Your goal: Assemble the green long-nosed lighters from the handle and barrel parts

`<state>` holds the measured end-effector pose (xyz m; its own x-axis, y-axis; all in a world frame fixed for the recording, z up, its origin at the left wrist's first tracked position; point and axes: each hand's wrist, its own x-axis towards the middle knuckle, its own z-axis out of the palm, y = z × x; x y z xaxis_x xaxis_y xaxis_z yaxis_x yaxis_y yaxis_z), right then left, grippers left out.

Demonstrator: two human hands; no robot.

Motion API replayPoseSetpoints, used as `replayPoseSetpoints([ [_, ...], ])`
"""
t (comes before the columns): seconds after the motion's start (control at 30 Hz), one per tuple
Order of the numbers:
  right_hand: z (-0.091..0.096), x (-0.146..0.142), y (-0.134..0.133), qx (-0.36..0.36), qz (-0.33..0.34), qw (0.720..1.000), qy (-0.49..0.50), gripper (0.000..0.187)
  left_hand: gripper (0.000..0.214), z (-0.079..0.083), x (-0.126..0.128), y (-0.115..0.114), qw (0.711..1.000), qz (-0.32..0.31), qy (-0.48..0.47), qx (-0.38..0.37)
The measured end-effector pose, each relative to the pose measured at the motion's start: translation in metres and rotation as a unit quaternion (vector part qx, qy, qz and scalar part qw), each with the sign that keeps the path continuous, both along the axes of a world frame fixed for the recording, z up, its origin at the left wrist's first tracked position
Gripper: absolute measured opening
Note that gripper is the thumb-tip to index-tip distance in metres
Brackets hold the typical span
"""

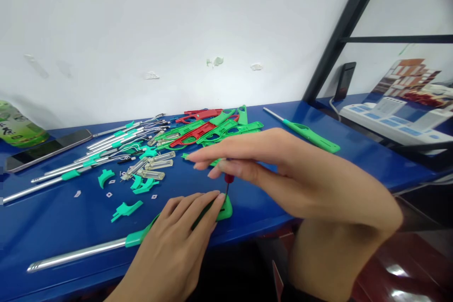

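Note:
My left hand (pixel 180 238) is closed over the green handle of a long-nosed lighter (pixel 134 238), pressing it against the blue table near the front edge. The lighter's silver tube points left, and the handle's end shows past my fingertips. In my right hand (pixel 290 174) is a small screwdriver (pixel 229 178) with a red grip, held nearly upright between thumb and fingers. Its thin shaft meets the handle end beside my left fingertips; the exact tip contact is hard to see. Most of the screwdriver's grip is hidden by my right hand.
Red and green handle shells (pixel 198 134) lie in a pile at the back. Silver tubes with wires (pixel 116 144), clear fuel tanks (pixel 155 164) and green triggers (pixel 125 210) spread leftward. A whole lighter (pixel 311 137) lies right. A phone (pixel 49 148) and bottle (pixel 21 125) stand far left.

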<state>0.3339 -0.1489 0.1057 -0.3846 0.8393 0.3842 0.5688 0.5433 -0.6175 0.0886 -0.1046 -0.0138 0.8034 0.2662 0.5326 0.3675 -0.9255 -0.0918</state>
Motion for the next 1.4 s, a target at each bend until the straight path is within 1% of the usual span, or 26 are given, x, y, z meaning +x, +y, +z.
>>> replayPoseSetpoints([
  [0.07, -0.001, 0.001, -0.001, -0.024, 0.013, 1.0, -0.007, 0.048, 0.054, 0.0, 0.001, 0.0, 1.0, 0.001, -0.003, -0.001],
  [0.1, -0.001, 0.002, -0.001, -0.032, 0.017, 0.999, -0.006, 0.047, 0.054, 0.001, 0.001, 0.0, 1.0, 0.002, -0.003, -0.003],
  [0.17, 0.0, 0.001, -0.002, -0.028, 0.011, 1.0, 0.0, 0.032, 0.051, 0.001, 0.001, -0.001, 1.0, 0.005, -0.001, -0.009],
  [0.23, 0.002, -0.001, -0.003, -0.014, -0.013, 1.0, 0.003, 0.013, 0.047, 0.002, 0.002, -0.001, 1.0, 0.003, 0.001, -0.011],
  [0.27, 0.002, -0.002, -0.003, -0.007, -0.024, 1.0, -0.002, 0.007, 0.045, 0.002, 0.003, -0.002, 1.0, 0.002, 0.0, -0.009],
  [0.37, 0.003, -0.008, -0.007, 0.017, -0.066, 0.997, -0.034, 0.012, 0.039, 0.003, 0.005, -0.002, 1.0, 0.006, -0.01, -0.023],
  [0.47, 0.004, -0.013, -0.011, 0.038, -0.148, 0.986, -0.068, 0.02, 0.037, 0.003, 0.006, -0.001, 0.998, -0.001, -0.015, -0.061],
  [0.53, 0.004, -0.017, -0.013, 0.045, -0.193, 0.977, -0.083, 0.023, 0.046, 0.004, 0.005, -0.001, 0.998, -0.013, 0.003, -0.069],
  [0.6, 0.004, -0.019, -0.013, 0.053, -0.212, 0.97, -0.101, 0.03, 0.06, 0.005, 0.004, -0.001, 0.998, -0.028, 0.025, -0.059],
  [0.7, 0.003, -0.019, -0.009, 0.068, -0.214, 0.966, -0.125, 0.038, 0.072, 0.006, 0.004, 0.0, 0.997, -0.046, 0.042, -0.045],
  [0.8, 0.0, -0.015, -0.006, 0.081, -0.206, 0.967, -0.128, 0.033, 0.071, 0.006, 0.004, 0.001, 0.997, -0.054, 0.041, -0.043],
  [0.87, -0.002, -0.012, -0.006, 0.081, -0.173, 0.973, -0.132, 0.031, 0.067, 0.006, 0.004, 0.002, 0.997, -0.055, 0.032, -0.033],
  [0.93, -0.004, -0.008, -0.008, 0.079, -0.13, 0.979, -0.132, 0.036, 0.063, 0.005, 0.003, 0.002, 0.998, -0.054, 0.021, -0.022],
  [1.0, -0.005, -0.005, -0.011, 0.089, -0.104, 0.983, -0.119, 0.043, 0.061, 0.004, 0.003, 0.002, 0.998, -0.051, 0.016, -0.016],
  [1.07, -0.004, -0.003, -0.014, 0.108, -0.094, 0.985, -0.095, 0.038, 0.065, 0.003, 0.002, 0.001, 0.998, -0.051, 0.023, -0.02],
  [1.17, -0.002, -0.002, -0.014, 0.111, -0.084, 0.987, -0.078, 0.023, 0.071, 0.002, 0.001, 0.001, 0.997, -0.052, 0.04, -0.033],
  [1.23, 0.0, -0.003, -0.012, 0.102, -0.104, 0.986, -0.08, 0.018, 0.072, 0.002, 0.0, 0.001, 0.997, -0.051, 0.045, -0.039],
  [1.3, 0.001, -0.006, -0.009, 0.096, -0.153, 0.98, -0.082, 0.012, 0.071, 0.002, 0.001, 0.002, 0.997, -0.049, 0.044, -0.04],
  [1.33, 0.001, -0.008, -0.008, 0.094, -0.18, 0.976, -0.083, 0.016, 0.07, 0.003, 0.001, 0.002, 0.997, -0.048, 0.043, -0.041],
  [1.4, 0.001, -0.012, -0.005, 0.094, -0.221, 0.967, -0.087, 0.035, 0.069, 0.004, 0.002, 0.002, 0.997, -0.05, 0.04, -0.038],
])
